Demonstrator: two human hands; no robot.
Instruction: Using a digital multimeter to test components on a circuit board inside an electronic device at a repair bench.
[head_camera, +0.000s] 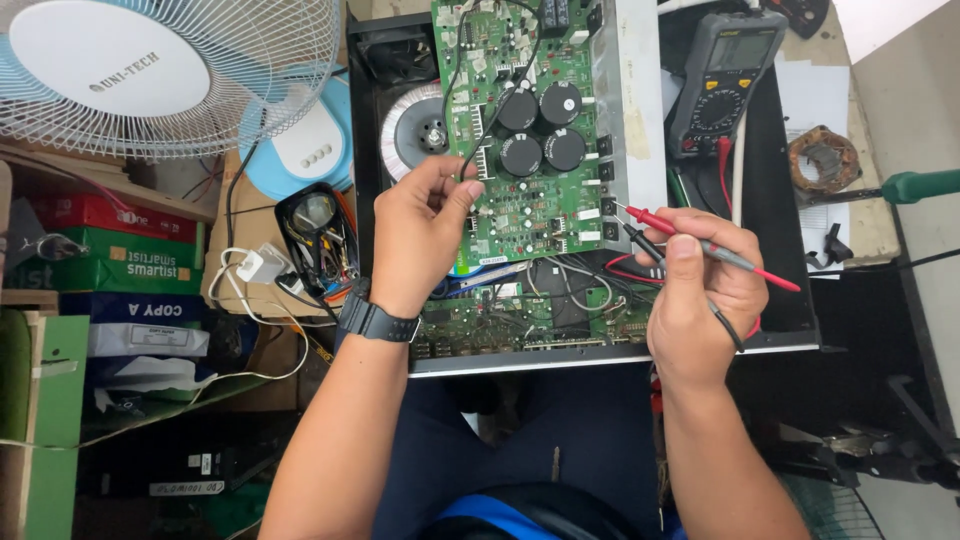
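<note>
A green circuit board (520, 190) with several black round capacitors stands tilted up out of an open black amplifier chassis (780, 230). My left hand (418, 232), with a black watch on its wrist, grips the board's left edge next to a black wire. My right hand (700, 290) holds a red test probe (690, 235) and a black test probe (640, 240) together, their tips at the board's right edge. A grey multimeter (725, 80) lies on the chassis at the upper right, its red lead running down toward my hand.
A round silver transformer (415, 130) sits in the chassis left of the board. A white fan (160, 75) stands at the upper left over stacked paper boxes (110, 255). A magnifier and loose cables (315, 235) lie left of the chassis. A green-handled tool (915, 187) lies right.
</note>
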